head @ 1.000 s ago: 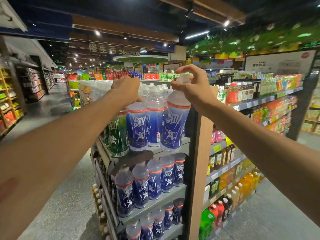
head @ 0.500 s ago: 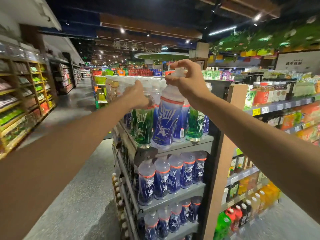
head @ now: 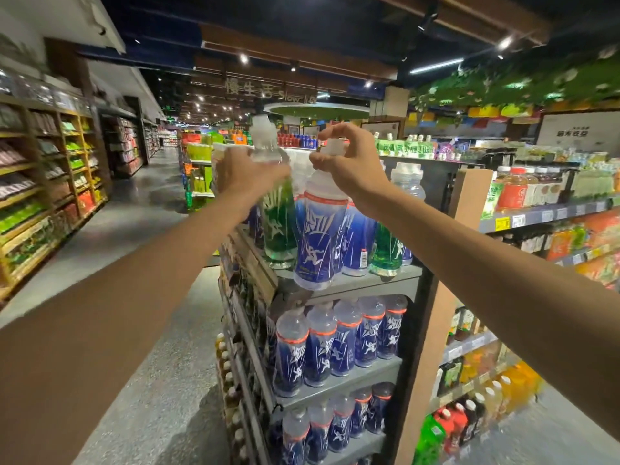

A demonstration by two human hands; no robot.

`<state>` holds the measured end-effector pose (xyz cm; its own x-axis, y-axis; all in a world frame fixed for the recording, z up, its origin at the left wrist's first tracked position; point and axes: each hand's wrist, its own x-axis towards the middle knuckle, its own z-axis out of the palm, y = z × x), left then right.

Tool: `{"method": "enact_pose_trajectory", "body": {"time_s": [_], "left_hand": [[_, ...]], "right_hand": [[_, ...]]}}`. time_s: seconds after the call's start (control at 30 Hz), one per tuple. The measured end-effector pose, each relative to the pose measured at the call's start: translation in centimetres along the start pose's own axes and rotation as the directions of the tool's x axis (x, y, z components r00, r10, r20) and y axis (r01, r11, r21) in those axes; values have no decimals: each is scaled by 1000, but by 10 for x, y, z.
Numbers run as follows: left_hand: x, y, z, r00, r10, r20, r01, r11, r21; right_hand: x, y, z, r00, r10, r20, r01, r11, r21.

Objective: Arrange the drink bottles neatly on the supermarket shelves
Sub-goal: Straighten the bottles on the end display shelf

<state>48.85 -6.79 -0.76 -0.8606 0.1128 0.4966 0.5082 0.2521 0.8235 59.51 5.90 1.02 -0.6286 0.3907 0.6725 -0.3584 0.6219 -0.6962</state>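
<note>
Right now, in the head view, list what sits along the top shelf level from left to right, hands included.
Left hand → green bottle in its grip → blue bottle held at the cap by the right hand → second green bottle standing on the top shelf.

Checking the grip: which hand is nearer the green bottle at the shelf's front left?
Left. The left hand is wrapped around the green bottle at its neck; the right hand pinches the blue bottle beside it.

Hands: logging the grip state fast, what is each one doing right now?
Left hand: closed around the green bottle.
Right hand: pinching the blue bottle by its cap.
</note>
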Motion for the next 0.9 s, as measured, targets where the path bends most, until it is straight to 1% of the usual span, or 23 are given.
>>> {"method": "enact_pose_trajectory", "body": {"time_s": [0.13,0.17,0.27,0.33,0.43,0.53,0.7,0.8,0.9], "left_hand": [[18,26,-42,977,175,-121,-162,981,111],[22,29,-48,970,202,-134,-182,972,148],[29,31,-64,954,268,-138,-229,942,244],[36,23,-73,951,281,-127,-244,939,244],[52,4,-82,970,220,-100,-201,965,171],[73,-12,-85,982,160,-103,-151,984,89],[106,-40,-75,986,99,-132,-92,994,65],[127,-52,-69,985,63,-160,-54,997,56],[136,-58,-58,981,15,-193,-7,999,40]], "right_hand": [[4,-4,24,999,-48,-23,47,998,-34],[4,-6,32,999,-53,-14,52,998,-41],[5,-4,52,996,-90,10,90,989,-113],[5,1,60,993,-115,2,113,979,-172],[8,5,69,995,-92,-31,84,975,-208],[11,10,74,997,-56,-47,42,965,-259],[13,28,85,992,-66,-106,35,962,-270],[21,34,89,989,-63,-136,15,943,-332],[23,37,84,990,-56,-129,-1,915,-403]]}}
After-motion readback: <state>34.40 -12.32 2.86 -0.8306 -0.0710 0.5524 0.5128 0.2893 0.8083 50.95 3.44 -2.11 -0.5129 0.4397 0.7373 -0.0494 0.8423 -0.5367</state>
